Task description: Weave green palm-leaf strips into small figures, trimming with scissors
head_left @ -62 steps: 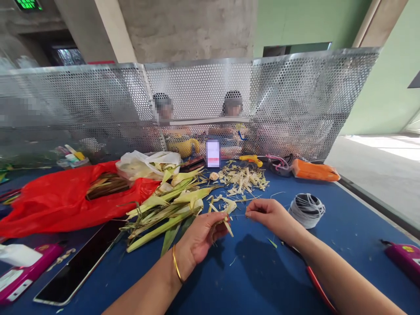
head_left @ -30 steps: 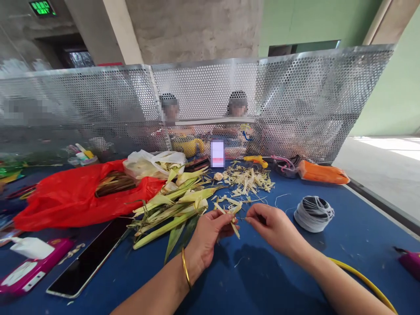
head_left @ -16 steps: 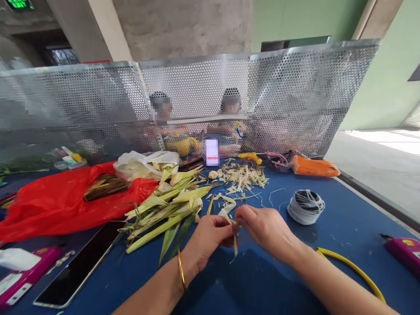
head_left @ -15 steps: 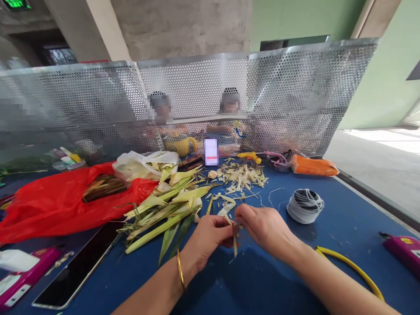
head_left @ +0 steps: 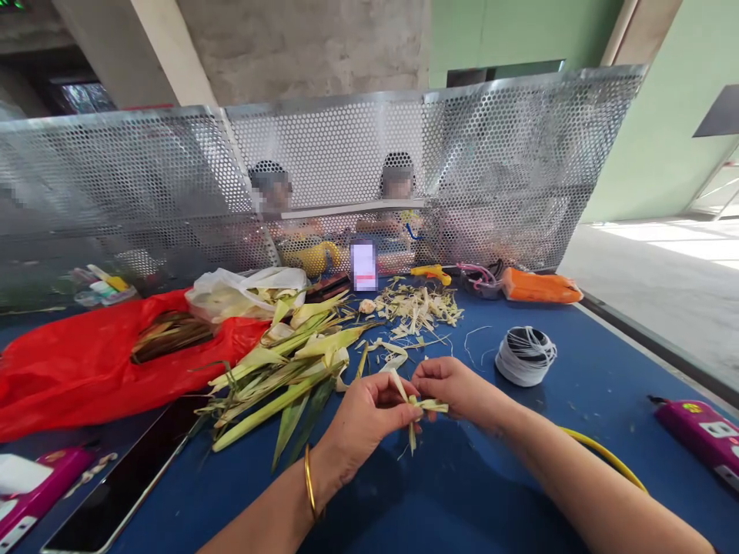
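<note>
My left hand (head_left: 375,412), with a gold bangle (head_left: 310,481) on the wrist, is closed in a pinch around a small cross-shaped bundle of pale corn husk strips (head_left: 434,405). One strip points up, one down and one to the right. Just behind the bundle my right hand (head_left: 462,391) has its fingers pressed together; what lies between them is hidden. A heap of green and pale corn husks (head_left: 300,369) lies to the left of the hands. Beyond them are husk scraps (head_left: 419,308) and loose thread (head_left: 470,342). On the right stands a ball of grey-white string (head_left: 524,358).
A red plastic bag (head_left: 75,369), a white bag (head_left: 242,288) and a dark phone (head_left: 130,481) are on the left. A lit phone (head_left: 363,265) stands at the back before a perforated metal screen (head_left: 340,146), with people behind. A yellow glue gun (head_left: 432,273) and orange packet (head_left: 540,285) lie back right.
The husk strips have turned in my left hand, so one now sticks out to the right. My right hand has shifted slightly lower behind them. The whole view has moved a little.
</note>
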Tool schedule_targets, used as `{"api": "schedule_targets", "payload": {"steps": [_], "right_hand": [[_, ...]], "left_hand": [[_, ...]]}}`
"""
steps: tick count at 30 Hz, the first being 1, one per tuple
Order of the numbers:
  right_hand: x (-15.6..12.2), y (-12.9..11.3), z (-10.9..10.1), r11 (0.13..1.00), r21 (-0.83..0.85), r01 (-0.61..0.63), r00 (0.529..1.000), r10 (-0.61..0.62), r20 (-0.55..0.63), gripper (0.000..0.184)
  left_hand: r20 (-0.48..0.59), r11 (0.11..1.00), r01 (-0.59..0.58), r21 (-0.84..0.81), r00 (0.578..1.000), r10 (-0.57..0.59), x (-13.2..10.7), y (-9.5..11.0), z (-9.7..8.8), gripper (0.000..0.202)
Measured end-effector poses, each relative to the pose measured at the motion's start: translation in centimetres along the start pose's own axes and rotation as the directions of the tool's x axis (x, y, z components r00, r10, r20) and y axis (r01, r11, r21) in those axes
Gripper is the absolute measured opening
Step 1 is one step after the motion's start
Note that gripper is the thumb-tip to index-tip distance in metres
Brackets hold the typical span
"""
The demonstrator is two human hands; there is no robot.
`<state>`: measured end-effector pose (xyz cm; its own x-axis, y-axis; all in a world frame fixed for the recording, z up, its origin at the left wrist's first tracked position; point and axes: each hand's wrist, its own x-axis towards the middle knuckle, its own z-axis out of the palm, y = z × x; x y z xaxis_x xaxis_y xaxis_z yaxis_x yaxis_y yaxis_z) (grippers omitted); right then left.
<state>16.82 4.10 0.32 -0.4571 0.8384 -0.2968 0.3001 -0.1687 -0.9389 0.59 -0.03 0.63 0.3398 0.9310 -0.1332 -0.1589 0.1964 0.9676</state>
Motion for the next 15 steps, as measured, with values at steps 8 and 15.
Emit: {"api": "schedule_targets", "payload": {"steps": [8, 15], "right_hand": [[0.2, 0.5, 1.3, 0.983, 0.172, -0.059, 0.998, 0.061, -0.004, 0.031], [-1.4, 0.7, 3.1, 0.709, -0.593, 0.382, 0.818, -0.558, -0.141, 0.019]], "left_hand": [[-0.279, 0.993, -0.117, -0.033, 0.955, 0.103, 0.4, 0.1, -0.5, 0.018], [-0.432, 0.928, -0.181, 0.325, 0.845, 0.316, 1.4, -0.4, -1.8, 0.012]]}}
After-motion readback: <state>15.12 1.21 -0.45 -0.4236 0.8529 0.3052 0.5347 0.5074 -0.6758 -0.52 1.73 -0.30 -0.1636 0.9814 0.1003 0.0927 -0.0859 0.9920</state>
